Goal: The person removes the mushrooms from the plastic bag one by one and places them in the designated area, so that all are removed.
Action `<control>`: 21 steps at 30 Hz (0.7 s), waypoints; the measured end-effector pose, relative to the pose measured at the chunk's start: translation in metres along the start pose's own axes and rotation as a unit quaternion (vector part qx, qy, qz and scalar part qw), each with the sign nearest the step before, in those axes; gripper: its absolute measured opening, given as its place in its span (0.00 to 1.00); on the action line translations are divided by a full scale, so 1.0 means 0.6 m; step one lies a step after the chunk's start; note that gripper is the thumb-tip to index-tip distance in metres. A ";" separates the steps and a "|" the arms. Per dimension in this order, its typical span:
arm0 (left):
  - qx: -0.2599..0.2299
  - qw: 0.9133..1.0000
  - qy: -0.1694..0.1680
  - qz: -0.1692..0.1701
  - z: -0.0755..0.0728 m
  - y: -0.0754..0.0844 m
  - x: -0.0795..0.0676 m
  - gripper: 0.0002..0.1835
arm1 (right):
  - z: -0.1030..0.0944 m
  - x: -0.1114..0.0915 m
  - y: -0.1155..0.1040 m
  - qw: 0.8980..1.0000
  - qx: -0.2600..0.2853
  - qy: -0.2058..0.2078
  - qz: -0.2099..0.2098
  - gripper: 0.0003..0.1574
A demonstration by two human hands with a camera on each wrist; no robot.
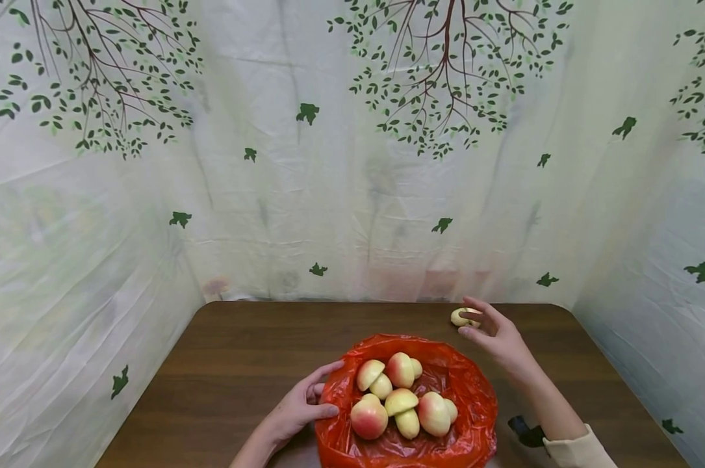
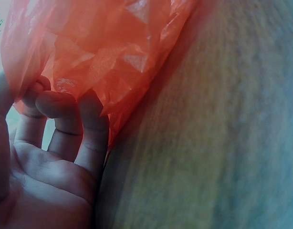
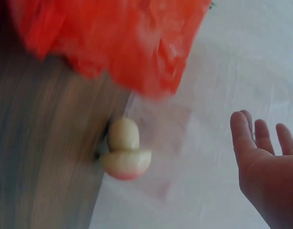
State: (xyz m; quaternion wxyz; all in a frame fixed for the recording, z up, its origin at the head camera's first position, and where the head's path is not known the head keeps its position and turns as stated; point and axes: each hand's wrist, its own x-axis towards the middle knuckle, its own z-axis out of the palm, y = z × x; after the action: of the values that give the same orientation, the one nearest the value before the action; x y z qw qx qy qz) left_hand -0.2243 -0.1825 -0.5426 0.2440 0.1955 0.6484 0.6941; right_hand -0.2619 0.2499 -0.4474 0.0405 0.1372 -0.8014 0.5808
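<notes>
A red plastic bag (image 1: 483, 403) stands with its mouth spread wide near the front of the table. Inside it lie several toy mushrooms (image 1: 435, 414) with yellow and pinkish-red caps and pale stems. At the bag's left rim, my left hand (image 1: 296, 406) holds the plastic, thumb over the edge; in the left wrist view its fingers (image 2: 65, 124) curl against the bag's outer side. My right hand (image 1: 501, 341) reaches to the far side of the table, fingers spread beside a single toy mushroom (image 3: 125, 150). The right wrist view shows a gap between the hand (image 3: 263, 162) and that mushroom.
The brown wooden table (image 1: 241, 344) has rounded far corners. A pale curtain (image 1: 340, 195) printed with branches and leaves hangs behind it and along both sides. By the right wrist is a black strap-like object (image 1: 526, 432).
</notes>
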 end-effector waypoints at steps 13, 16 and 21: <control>-0.004 1.000 -0.001 0.000 -0.001 -0.002 0.002 0.43 | 0.067 0.006 -0.001 0.998 0.045 -0.051 0.000 0.36; -0.005 1.000 0.000 0.000 -0.001 -0.001 0.002 0.43 | 0.080 0.006 -0.003 0.996 0.060 -0.062 0.005 0.36; -0.006 1.000 0.000 -0.004 0.000 0.000 0.001 0.43 | 0.101 0.006 0.000 0.992 0.087 -0.089 0.016 0.37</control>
State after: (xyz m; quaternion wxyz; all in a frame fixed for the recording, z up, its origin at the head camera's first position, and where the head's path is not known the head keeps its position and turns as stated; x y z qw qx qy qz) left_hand -0.2247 -0.1823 -0.5429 0.2479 0.1914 0.6447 0.6973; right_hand -0.2595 0.1920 -0.4660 -0.0524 0.1780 -0.7501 0.6347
